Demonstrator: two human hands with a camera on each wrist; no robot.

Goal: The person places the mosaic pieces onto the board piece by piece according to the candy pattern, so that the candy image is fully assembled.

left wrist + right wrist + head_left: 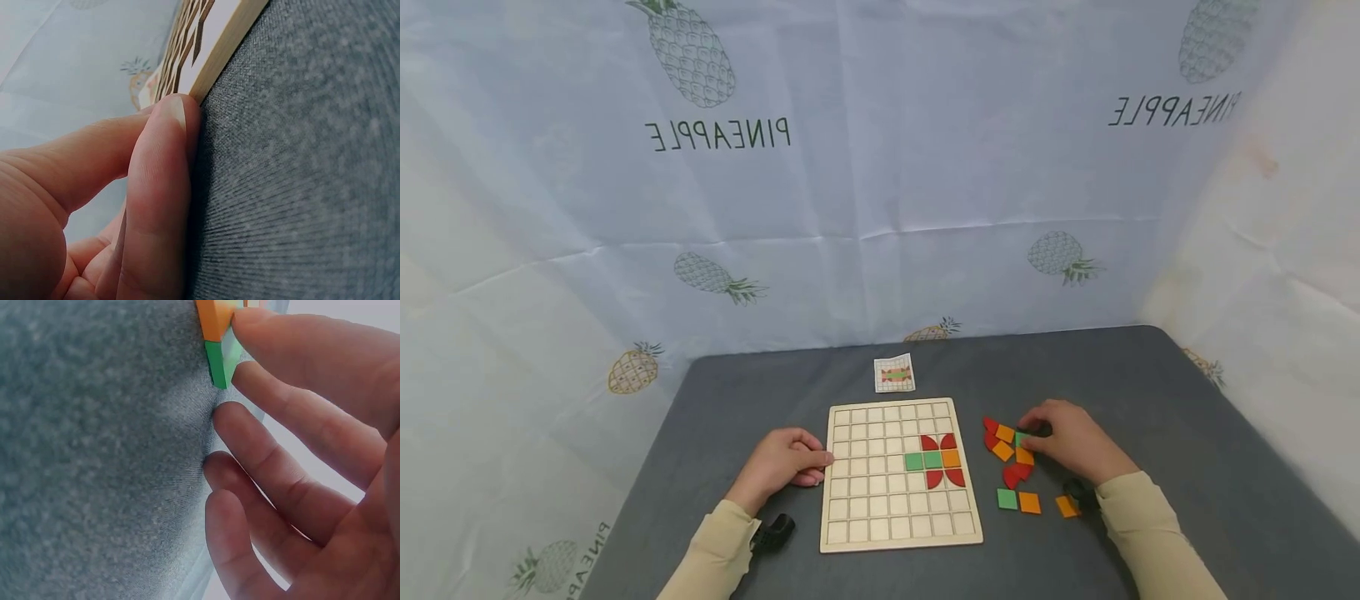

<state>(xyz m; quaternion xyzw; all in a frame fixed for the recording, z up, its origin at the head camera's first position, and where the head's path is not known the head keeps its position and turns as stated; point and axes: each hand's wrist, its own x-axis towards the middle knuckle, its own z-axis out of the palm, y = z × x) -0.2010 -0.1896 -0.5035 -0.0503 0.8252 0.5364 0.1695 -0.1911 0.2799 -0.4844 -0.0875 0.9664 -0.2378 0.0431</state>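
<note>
My left hand (pixel 784 461) is at the left edge of a wooden grid board (pixel 857 507). In the left wrist view its thumb and forefinger grip the board's edge (pixel 219 59). On the board's right side are two green squares, an orange square (pixel 951 458) and several red rounded pieces (pixel 934 479). My right hand (pixel 1069 440) hovers low over the loose tiles, fingers spread and relaxed. Its thumb tip touches an orange tile (pixel 213 320) in the right wrist view; the forefinger tip is right beside a green tile (pixel 217 364).
Loose red (pixel 1017 475), orange (pixel 1029 502) and green (pixel 1007 499) tiles lie right of the board. A small pattern card (pixel 894 383) lies beyond it. Pineapple-print cloth (pixel 880 167) hangs behind the dark table (pixel 760 392).
</note>
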